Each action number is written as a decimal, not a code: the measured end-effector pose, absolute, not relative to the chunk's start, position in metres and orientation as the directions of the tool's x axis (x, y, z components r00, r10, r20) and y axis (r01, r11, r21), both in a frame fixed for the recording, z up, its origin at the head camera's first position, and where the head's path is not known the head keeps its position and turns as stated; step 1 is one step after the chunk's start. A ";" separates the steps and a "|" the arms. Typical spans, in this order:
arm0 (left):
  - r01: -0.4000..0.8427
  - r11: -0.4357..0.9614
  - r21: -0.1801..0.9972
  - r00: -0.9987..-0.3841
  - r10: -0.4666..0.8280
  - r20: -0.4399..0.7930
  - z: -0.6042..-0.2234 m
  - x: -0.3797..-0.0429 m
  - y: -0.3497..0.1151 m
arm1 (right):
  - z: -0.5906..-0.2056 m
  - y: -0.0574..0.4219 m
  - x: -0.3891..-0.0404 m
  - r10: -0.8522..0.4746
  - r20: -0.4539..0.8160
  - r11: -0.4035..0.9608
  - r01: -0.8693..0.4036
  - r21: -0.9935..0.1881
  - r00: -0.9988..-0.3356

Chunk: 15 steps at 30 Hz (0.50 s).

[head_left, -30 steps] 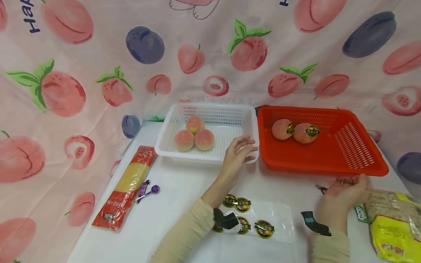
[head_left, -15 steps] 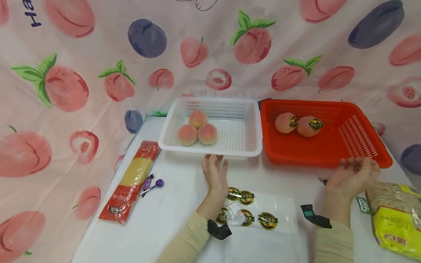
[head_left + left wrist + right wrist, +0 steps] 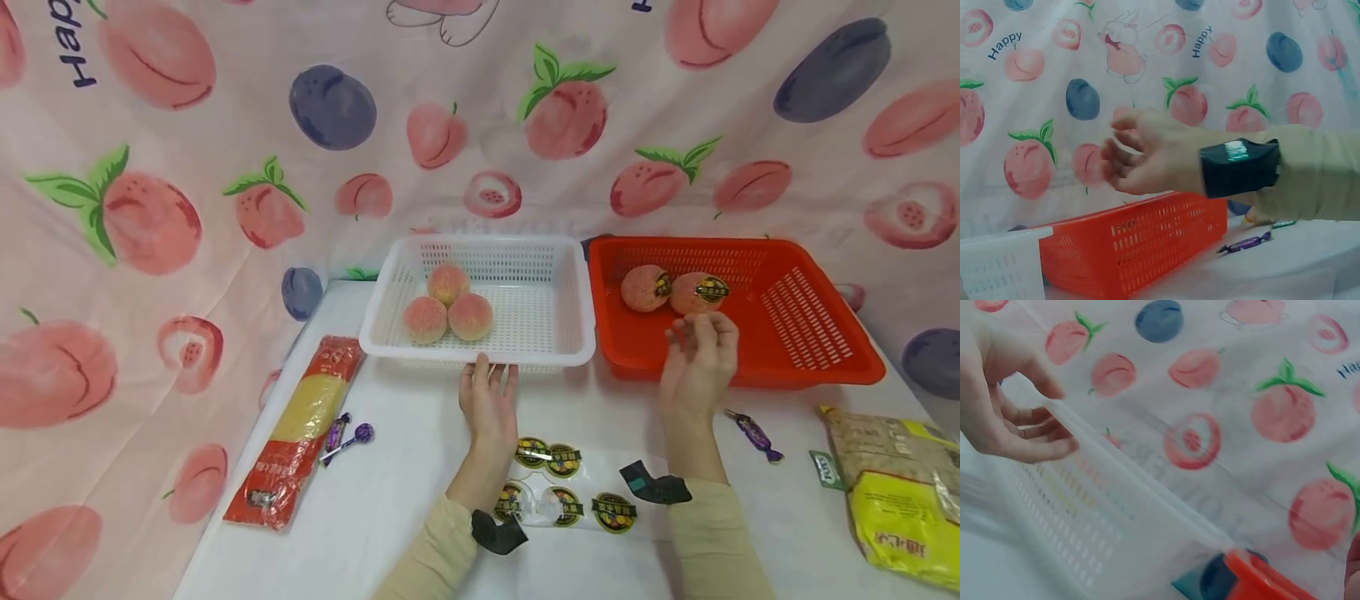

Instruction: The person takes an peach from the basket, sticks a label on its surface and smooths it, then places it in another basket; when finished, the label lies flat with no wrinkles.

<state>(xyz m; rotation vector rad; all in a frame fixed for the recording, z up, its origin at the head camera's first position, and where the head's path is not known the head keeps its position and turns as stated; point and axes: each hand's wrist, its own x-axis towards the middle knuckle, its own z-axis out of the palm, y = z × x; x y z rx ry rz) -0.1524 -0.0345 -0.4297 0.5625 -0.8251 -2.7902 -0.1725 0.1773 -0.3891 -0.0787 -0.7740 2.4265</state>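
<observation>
White plastic made up the left-hand basket, a white basket (image 3: 528, 321) with slotted walls, where three peaches (image 3: 448, 293) sat close together toward the left side. At its front rim, the left hand (image 3: 489, 408) reached up from below with its fingers slightly spread and gently bent, the tips at the edge; whether they pressed on it I could not tell. Just beside stood a red basket (image 3: 757, 329), with two more peaches (image 3: 684, 292) side by side near its back left, each wearing a dark sticker. The right hand (image 3: 697, 362) hung over the front edge of that one, its fingers loosely curled and its fingertips just in front of the right-hand peach in the head view; the left wrist view showed it, slightly blurred, raised above the slotted wall. Both wrists wore black bands (image 3: 654, 485) next to beige sleeves (image 3: 716, 537). Between the forearms a clear sheet (image 3: 592, 479) with round black-and-gold stickers (image 3: 614, 512) lay on the white table (image 3: 322, 550). Off to the left lay a red and yellow packet (image 3: 296, 433), with a purple lollipop (image 3: 363, 432) and a wrapped sweet (image 3: 335, 435) near it. On the right lay a second sweet (image 3: 756, 437), a small green packet (image 3: 827, 469) and a brown and yellow bag (image 3: 900, 517). Behind everything hung a pale cloth (image 3: 247, 83) printed with fruit.
</observation>
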 end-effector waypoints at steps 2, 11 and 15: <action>0.064 -0.835 0.547 -0.907 -0.277 -0.317 -0.430 -0.152 -0.035 | -0.385 0.165 -0.182 0.509 0.137 -0.647 -0.483 -0.591 -0.850; 0.082 -0.858 0.507 -0.897 -0.285 -0.338 -0.433 -0.151 -0.035 | -0.369 0.116 -0.223 0.323 0.161 -0.540 -0.322 -0.777 -0.933; 0.083 -0.875 0.477 -0.908 -0.264 -0.326 -0.434 -0.150 -0.036 | -0.365 0.098 -0.241 0.259 0.154 -0.476 -0.265 -0.839 -0.953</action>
